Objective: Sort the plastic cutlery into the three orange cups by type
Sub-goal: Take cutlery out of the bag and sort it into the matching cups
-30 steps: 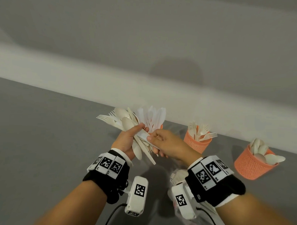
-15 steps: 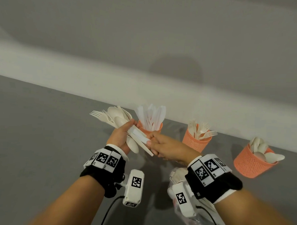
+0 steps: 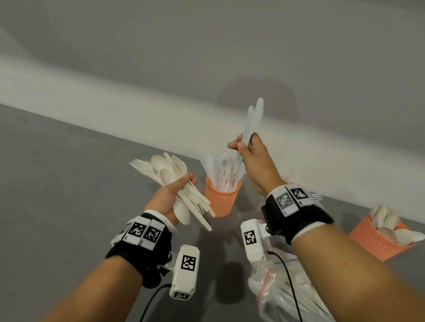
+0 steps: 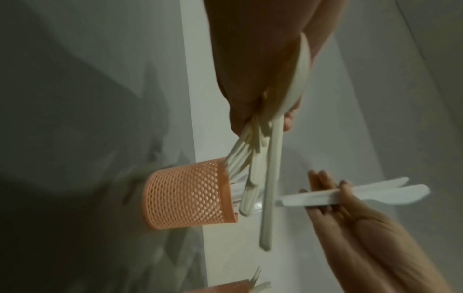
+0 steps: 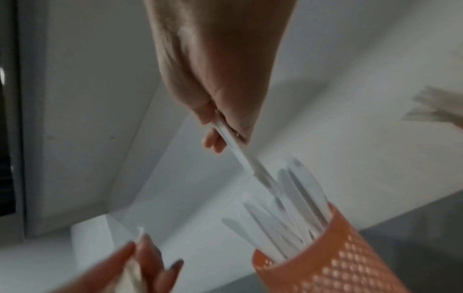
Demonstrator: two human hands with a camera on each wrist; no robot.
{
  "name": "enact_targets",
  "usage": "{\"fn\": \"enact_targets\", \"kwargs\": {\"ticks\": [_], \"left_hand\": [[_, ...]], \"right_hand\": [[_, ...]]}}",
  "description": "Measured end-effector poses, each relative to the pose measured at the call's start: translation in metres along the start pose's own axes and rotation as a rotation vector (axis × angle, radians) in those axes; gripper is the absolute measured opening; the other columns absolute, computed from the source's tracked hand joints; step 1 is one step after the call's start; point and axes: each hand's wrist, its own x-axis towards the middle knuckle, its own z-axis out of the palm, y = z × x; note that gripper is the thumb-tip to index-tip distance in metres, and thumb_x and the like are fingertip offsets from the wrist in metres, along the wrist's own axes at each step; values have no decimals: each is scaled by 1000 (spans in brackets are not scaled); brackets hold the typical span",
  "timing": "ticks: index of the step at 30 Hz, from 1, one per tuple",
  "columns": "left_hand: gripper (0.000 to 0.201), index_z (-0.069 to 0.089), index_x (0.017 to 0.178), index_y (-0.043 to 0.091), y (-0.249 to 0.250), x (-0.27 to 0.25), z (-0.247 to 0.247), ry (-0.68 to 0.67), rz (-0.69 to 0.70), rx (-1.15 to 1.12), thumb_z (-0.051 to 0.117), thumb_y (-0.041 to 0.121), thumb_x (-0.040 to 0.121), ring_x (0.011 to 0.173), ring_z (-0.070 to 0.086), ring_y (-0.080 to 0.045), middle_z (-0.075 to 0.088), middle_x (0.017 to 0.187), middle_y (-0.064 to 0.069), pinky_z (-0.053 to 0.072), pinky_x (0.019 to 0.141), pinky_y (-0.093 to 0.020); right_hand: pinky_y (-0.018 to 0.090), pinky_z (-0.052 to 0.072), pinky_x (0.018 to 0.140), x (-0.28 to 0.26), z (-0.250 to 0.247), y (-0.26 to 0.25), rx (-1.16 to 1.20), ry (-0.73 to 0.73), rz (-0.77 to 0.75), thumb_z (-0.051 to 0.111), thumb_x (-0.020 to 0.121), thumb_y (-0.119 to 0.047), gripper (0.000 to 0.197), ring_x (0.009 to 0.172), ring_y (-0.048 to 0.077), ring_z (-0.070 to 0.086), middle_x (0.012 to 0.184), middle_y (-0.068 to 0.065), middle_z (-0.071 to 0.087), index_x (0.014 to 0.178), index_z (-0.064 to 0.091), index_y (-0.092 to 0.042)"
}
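Note:
My left hand point(image 3: 178, 188) grips a mixed bundle of cream forks and spoons point(image 3: 167, 176), their heads fanned up and to the left. My right hand point(image 3: 243, 147) pinches two white knives point(image 3: 253, 121) upright, just above the orange knife cup point(image 3: 220, 201), which holds several knives. In the left wrist view the bundle's handles point(image 4: 270, 178) hang in front of that cup point(image 4: 190, 196). The right wrist view shows the held knives point(image 5: 240, 154) pointing down at the cup's mouth point(image 5: 338, 257). The spoon cup point(image 3: 378, 241) stands far right. My right wrist hides the fork cup; only fork tips point(image 3: 317, 196) show.
A clear plastic bag point(image 3: 285, 300) with more cutlery lies on the grey table under my right forearm. A white ledge and wall point(image 3: 135, 113) run close behind the cups. Camera cables trail from both wrists.
My right hand drew the white knives out of the left hand's bundle and lifted them up and to the right, over the knife cup. The left hand kept its bundle.

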Motion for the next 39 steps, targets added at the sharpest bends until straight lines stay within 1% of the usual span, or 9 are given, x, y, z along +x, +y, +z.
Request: {"fn": "enact_targets", "kwargs": {"ticks": [5, 10, 15, 18, 26, 30, 32, 35, 39], "left_hand": [[17, 71, 74, 12, -1, -3, -1, -109, -62, 33, 57, 10, 84, 63, 68, -15, 67, 70, -2, 59, 70, -32], [12, 72, 77, 10, -2, -7, 2, -160, -83, 109, 60, 13, 76, 64, 69, -15, 70, 70, -3, 58, 68, -30], [14, 66, 95, 8, -8, -1, 9, -121, -84, 123, 56, 13, 87, 72, 68, -18, 69, 81, -3, 58, 64, -36], [27, 60, 112, 3, -10, 0, 13, -140, -69, 100, 54, 14, 89, 78, 67, -26, 64, 93, -12, 58, 64, -39], [13, 57, 78, 12, -13, 0, 20, -109, -91, 41, 54, 18, 89, 65, 62, -17, 59, 73, -3, 56, 65, -30], [21, 55, 74, 13, -12, -6, 21, -130, -147, -25, 49, 20, 93, 66, 57, -17, 54, 68, -3, 52, 68, -32], [17, 55, 77, 13, -12, -4, 20, -85, -160, -67, 50, 18, 92, 76, 55, -15, 54, 77, -2, 48, 76, -31], [15, 53, 77, 11, -14, -3, 24, -20, -132, -96, 51, 14, 92, 77, 55, -13, 54, 76, -2, 49, 74, -29], [24, 47, 69, 10, -7, -3, 27, 45, -47, -141, 45, 7, 93, 56, 55, -10, 53, 55, -1, 50, 60, -26]], "right_hand": [[39, 47, 98, 8, 21, 48, -163, -44, 205, 47, 94, -8, 20, 113, 30, 56, 113, 14, 60, 112, 50, -1], [17, 36, 95, 3, 15, 47, -372, 86, -46, 57, 85, -1, 43, 106, 11, 46, 116, 4, 45, 127, 46, -6], [8, 41, 71, -23, 14, 10, -350, -26, -282, 58, 81, 0, 18, 81, 12, 52, 94, 7, 55, 97, 61, -8], [13, 41, 61, -46, 18, 5, -284, -252, -189, 63, 79, -6, 14, 60, 11, 49, 66, -1, 55, 74, 61, -19], [15, 37, 59, -74, 23, 26, -558, -405, -137, 68, 80, -20, 15, 59, 2, 44, 72, -6, 51, 92, 59, -15], [18, 42, 73, -84, 21, 16, -647, -428, -358, 64, 80, -15, 34, 83, -3, 47, 100, -11, 50, 112, 52, -20], [28, 44, 79, -89, 21, 14, -790, -490, -506, 67, 76, -21, 38, 98, 11, 49, 111, -1, 54, 112, 54, -19], [32, 46, 70, -92, 27, 20, -869, -365, -603, 57, 76, -23, 26, 85, 17, 51, 94, 3, 61, 100, 59, -14], [14, 36, 70, -92, 21, 25, -678, -190, -603, 50, 80, -14, 19, 75, 10, 45, 80, 6, 60, 91, 63, -5]]}}
